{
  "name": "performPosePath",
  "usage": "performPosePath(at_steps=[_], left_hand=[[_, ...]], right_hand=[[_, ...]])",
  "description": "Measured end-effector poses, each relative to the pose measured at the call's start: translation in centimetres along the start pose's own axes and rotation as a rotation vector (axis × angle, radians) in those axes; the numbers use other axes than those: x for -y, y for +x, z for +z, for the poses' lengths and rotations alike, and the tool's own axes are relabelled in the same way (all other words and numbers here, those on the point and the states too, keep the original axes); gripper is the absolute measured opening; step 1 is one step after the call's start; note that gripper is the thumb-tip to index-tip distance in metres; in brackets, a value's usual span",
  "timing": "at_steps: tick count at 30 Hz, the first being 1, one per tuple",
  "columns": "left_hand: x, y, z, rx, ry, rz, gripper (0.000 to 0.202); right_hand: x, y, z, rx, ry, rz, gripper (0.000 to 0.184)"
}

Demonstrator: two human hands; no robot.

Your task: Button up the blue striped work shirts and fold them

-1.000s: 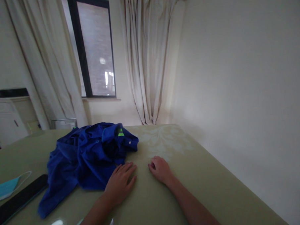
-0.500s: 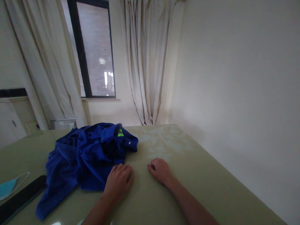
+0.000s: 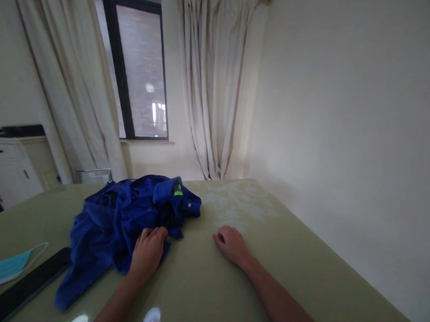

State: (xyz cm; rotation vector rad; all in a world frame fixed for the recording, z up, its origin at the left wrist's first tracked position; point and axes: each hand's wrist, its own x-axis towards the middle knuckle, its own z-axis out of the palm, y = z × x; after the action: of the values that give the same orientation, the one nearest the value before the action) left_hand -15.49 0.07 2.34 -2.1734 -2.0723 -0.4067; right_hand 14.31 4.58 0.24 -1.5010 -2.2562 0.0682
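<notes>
Left hand (image 3: 148, 254) on a crumpled blue garment (image 3: 130, 214), right hand (image 3: 231, 245) on the green table (image 3: 206, 289).
The garment lies at ten o'clock from the right hand, which rests curled in a loose fist; the left hand bends its fingers over the garment's five o'clock edge, though whether they pinch cloth I cannot tell; at the garment's eight o'clock lie a long black object (image 3: 33, 286) and a light-blue face mask (image 3: 11, 268); a window (image 3: 143, 71) stands beyond at twelve.

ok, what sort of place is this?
Probably a room in a home: long cream curtains beside a window, a white cabinet, and a table with a pale floral pattern.
</notes>
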Motion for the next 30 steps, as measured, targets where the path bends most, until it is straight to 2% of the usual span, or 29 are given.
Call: performPosePath(at_steps=[2,4,7,8,11,18,21,24,27,29,30], left_hand=[[-0.8,-0.1,-0.2,0.037,-0.041,0.013,0.037],[-1.7,-0.2,-0.1,0.053,-0.05,-0.038,0.039],[-2.7,0.0,0.0,0.067,0.002,-0.149,0.06],[-2.9,0.1,0.1,0.078,0.022,-0.155,0.061],[-2.9,0.3,0.0,0.094,0.035,-0.092,0.043],[-2.7,0.6,0.2,0.088,0.031,-0.052,0.047],[-2.8,0.9,0.4,0.088,-0.038,-0.009,0.039],[-3.4,1.0,0.2,-0.003,-0.213,0.014,0.036],[-5.4,0.2,-1.5,-0.124,-0.558,0.074,0.035],[-7.5,-1.1,-3.7,-0.081,-0.827,0.171,0.038],[-8.6,-1.8,-5.0,0.016,-0.954,0.246,0.039]], right_hand=[[0.1,0.0,-0.1,-0.009,0.01,-0.004,0.022],[0.1,0.0,-0.2,-0.016,0.016,-0.012,0.022],[0.1,0.0,-0.3,-0.018,0.017,-0.016,0.022],[0.1,0.0,-0.3,-0.015,0.016,-0.014,0.023],[0.2,0.0,-0.4,-0.005,0.007,-0.001,0.023],[0.3,0.1,-0.4,-0.005,0.006,0.004,0.022],[0.2,0.0,-0.1,-0.004,0.01,0.005,0.022],[0.1,0.1,0.1,-0.022,0.047,0.013,0.024],[-0.4,0.4,0.1,-0.079,0.223,0.085,0.033],[-1.2,0.7,-0.1,-0.14,0.444,0.183,0.043],[-1.7,0.9,-0.2,-0.164,0.532,0.225,0.049]])
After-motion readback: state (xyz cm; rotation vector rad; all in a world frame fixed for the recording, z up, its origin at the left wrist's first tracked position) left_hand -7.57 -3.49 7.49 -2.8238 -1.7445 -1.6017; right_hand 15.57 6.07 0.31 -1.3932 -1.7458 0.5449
